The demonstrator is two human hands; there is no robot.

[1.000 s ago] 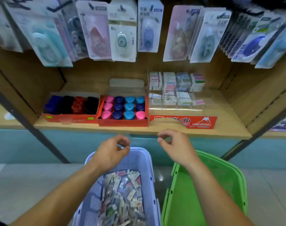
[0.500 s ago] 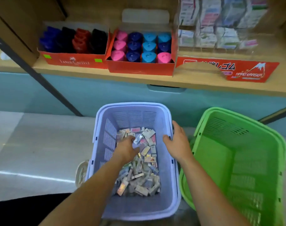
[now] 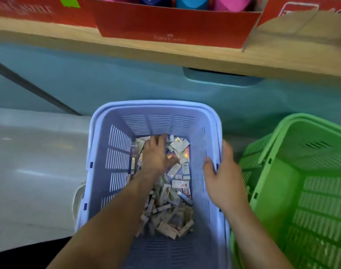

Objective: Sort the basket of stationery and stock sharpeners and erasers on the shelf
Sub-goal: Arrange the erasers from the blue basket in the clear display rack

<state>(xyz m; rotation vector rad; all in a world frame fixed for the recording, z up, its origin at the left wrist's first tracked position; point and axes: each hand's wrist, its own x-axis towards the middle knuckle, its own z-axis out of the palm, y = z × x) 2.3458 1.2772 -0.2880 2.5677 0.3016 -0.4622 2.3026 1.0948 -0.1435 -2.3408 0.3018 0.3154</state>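
- Down on the floor [image 3: 29, 171] stands the lilac basket [image 3: 99, 152], its bottom strewn with a loose pile of small wrapped packets [image 3: 177, 193]; their labels are too blurred to read.
- The left hand [image 3: 156, 156] reaches deep into that basket and lies palm down on the far end of the pile. Its grip is wide: fingers stretched forward over the packets, thumb splayed to the side, touching them rather than closing round any.
- The right hand [image 3: 224, 177] has its grip closed on the basket's right rim, thumb inside the wall and fingers wrapped over the outside.
- A green basket [image 3: 301, 171] sits just beside the lilac one, on its right.
- Above, on the wooden shelf [image 3: 204, 55], a red box [image 3: 165, 24] shows the lower edges of pink and blue sharpeners [image 3: 229, 2].
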